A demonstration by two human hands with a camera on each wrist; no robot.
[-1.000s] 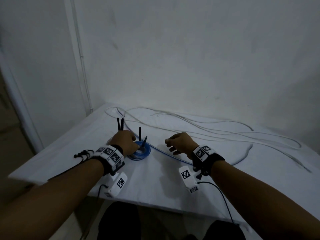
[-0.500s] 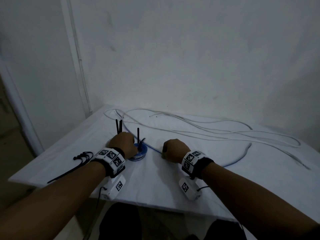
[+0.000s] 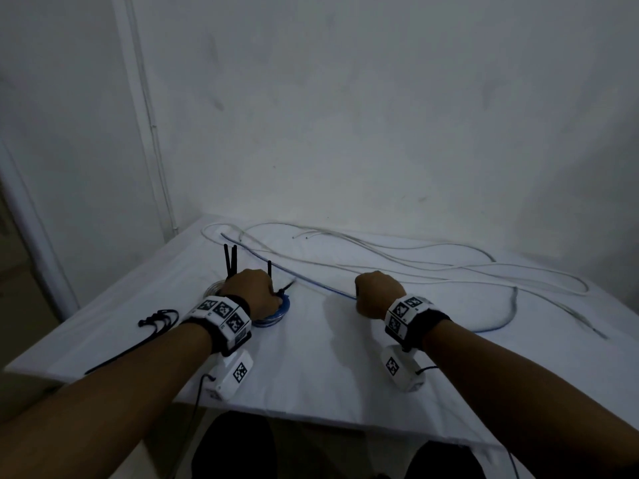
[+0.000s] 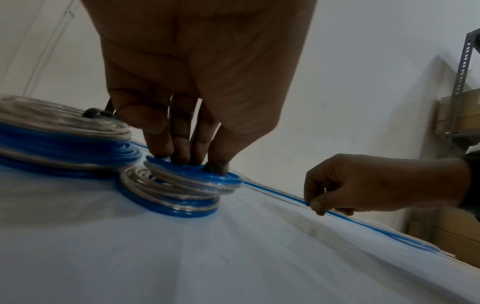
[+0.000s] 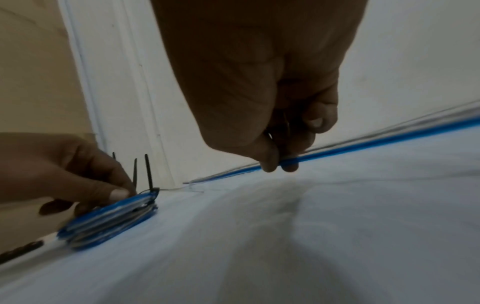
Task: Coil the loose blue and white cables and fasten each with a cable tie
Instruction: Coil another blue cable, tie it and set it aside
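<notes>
Two coils: a small blue-and-white coil (image 4: 179,189) lies near the left front of the white-covered table (image 3: 311,368), touching a larger tied coil (image 4: 62,142) on its left.
Left hand (image 3: 250,292): fingertips (image 4: 179,156) bent down and pressing on the small coil's top, thumb at its rim.
Right hand (image 3: 378,293): thumb and forefinger pinched on the loose blue cable (image 3: 321,286), well to the right of the coils.
Blue cable run: from the small coil across to the right hand, then curving toward the right edge.
White cable (image 3: 449,271): loose loops along the back of the table.
Cable ties (image 3: 230,262): black tails upright at the coils; which coil each binds is hard to tell.
Spare ties (image 3: 155,321): black bundle at the left front edge.
</notes>
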